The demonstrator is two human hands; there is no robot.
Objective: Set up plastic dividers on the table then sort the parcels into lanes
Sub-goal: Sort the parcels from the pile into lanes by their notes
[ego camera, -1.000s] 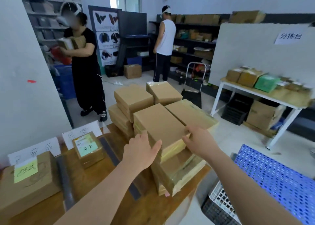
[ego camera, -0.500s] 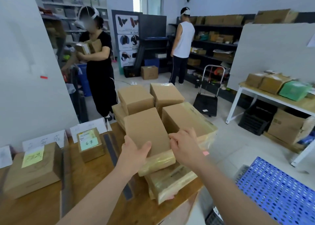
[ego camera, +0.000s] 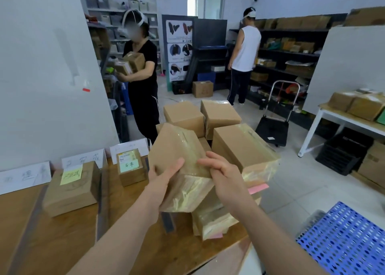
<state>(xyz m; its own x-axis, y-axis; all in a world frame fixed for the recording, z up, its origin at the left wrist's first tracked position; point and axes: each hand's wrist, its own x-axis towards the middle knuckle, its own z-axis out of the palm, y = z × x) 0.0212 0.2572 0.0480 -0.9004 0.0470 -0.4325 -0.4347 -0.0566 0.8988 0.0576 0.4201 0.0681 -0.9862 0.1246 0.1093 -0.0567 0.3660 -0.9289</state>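
Over the right edge of the table (ego camera: pixel 62 243), both hands have got one taped brown parcel (ego camera: pixel 177 150) up in the air. It's tilted with a corner pointing up, just above the pile of other parcels (ego camera: pixel 239 145) stacked at that edge. So the left hand (ego camera: pixel 166 178) wraps the near left side with its thumb laid on the top face, and the right hand (ego camera: pixel 226 176) grips the near right corner, fingers curled over the tape. A plastic divider (ego camera: pixel 101 197) lies flat across the tabletop between a bigger parcel with a yellow note (ego camera: pixel 70 193) and a small parcel with a green note (ego camera: pixel 133 170). Both of those sit near the far edge, right in front of white handwritten cards (ego camera: pixel 83 159). A pink slip (ego camera: pixel 258 188) pokes out of the pile's right side.
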